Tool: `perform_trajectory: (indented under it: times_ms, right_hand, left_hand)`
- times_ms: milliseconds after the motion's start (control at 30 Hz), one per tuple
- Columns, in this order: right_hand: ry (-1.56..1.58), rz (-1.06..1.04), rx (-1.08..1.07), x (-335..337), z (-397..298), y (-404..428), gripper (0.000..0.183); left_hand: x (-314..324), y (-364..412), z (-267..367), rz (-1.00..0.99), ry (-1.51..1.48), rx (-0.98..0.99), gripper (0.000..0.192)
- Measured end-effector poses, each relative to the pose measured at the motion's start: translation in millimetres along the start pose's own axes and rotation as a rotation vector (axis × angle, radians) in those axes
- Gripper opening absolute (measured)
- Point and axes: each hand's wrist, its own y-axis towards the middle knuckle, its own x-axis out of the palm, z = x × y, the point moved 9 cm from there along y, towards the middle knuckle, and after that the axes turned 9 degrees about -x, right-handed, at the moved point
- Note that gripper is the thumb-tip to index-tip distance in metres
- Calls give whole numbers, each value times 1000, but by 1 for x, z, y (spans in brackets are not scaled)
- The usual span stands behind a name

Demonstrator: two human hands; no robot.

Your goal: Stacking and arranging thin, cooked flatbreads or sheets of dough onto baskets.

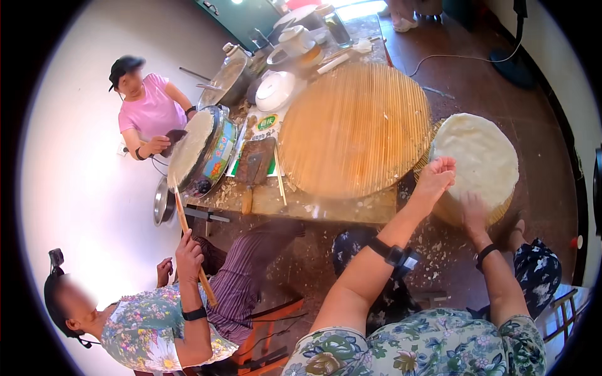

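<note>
Before me, low at the right, a round stack of pale thin flatbreads (479, 150) lies on a round tray of straw-coloured stalks (437, 202). My left hand (438, 176) is over the stack's left edge with its fingers curled in. Whether it pinches a flatbread edge cannot be made out. My right hand (474, 211) is blurred at the near edge of the top flatbread, and its finger positions are unclear. Left of my hands, a large round mat of stalks (352, 131) lies on the table, overhanging its right edge.
A co-worker in pink (150, 108) holds a dark scraper (173, 142) at a round griddle (207, 150) coated with batter. Another seated person (150, 324) holds a wooden stick (181, 211) to its rim. A scraper (254, 171), chopsticks (279, 171) and a white bowl (275, 91) are on the table (324, 209).
</note>
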Motion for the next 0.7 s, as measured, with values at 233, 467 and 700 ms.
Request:
perform_trajectory:
  times_ms: [233,467,700]
  right_hand:
    - [80,-151,99,18,25,-8,47]
    - [215,53,118,-5,31,16,16]
    - [415,443,755,-45,141,-55,21]
  left_hand:
    - [9,8,-5,-51,42,37,27]
    - [-19,-2,6,41,-2,109,30]
    - [1,-2,8,16,31,26,25]
